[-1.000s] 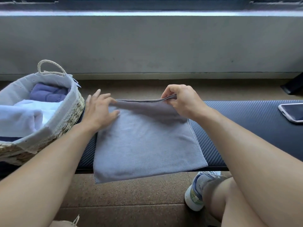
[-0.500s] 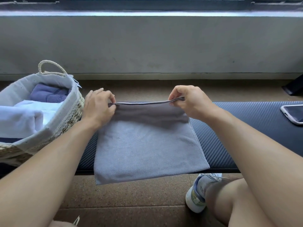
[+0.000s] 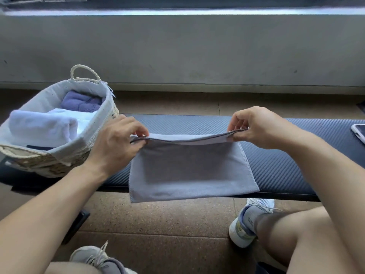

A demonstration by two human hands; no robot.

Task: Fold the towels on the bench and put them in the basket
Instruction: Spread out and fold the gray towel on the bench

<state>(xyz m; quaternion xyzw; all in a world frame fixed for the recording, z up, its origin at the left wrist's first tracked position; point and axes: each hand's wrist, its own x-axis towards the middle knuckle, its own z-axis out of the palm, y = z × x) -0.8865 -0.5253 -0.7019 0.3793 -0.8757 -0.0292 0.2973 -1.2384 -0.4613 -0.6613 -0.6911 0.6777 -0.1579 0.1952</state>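
Observation:
A grey towel (image 3: 189, 173) lies on the dark padded bench (image 3: 276, 167), its near edge hanging over the bench's front. My left hand (image 3: 116, 143) pinches the towel's far left corner and my right hand (image 3: 254, 127) pinches the far right corner. That far edge is lifted off the bench and sags between my hands. A woven basket (image 3: 59, 161) with a cloth lining stands on the bench to the left, right beside my left hand. Inside it lie a folded white towel (image 3: 43, 127) and a purple towel (image 3: 81, 101).
A phone (image 3: 358, 132) lies on the bench at the far right edge. My knees and shoes (image 3: 248, 222) are below the bench on the brown floor. A grey wall runs behind the bench.
My left hand went from resting flat on the towel to pinching its far left corner. Both hands have lifted the far edge and drawn it toward me.

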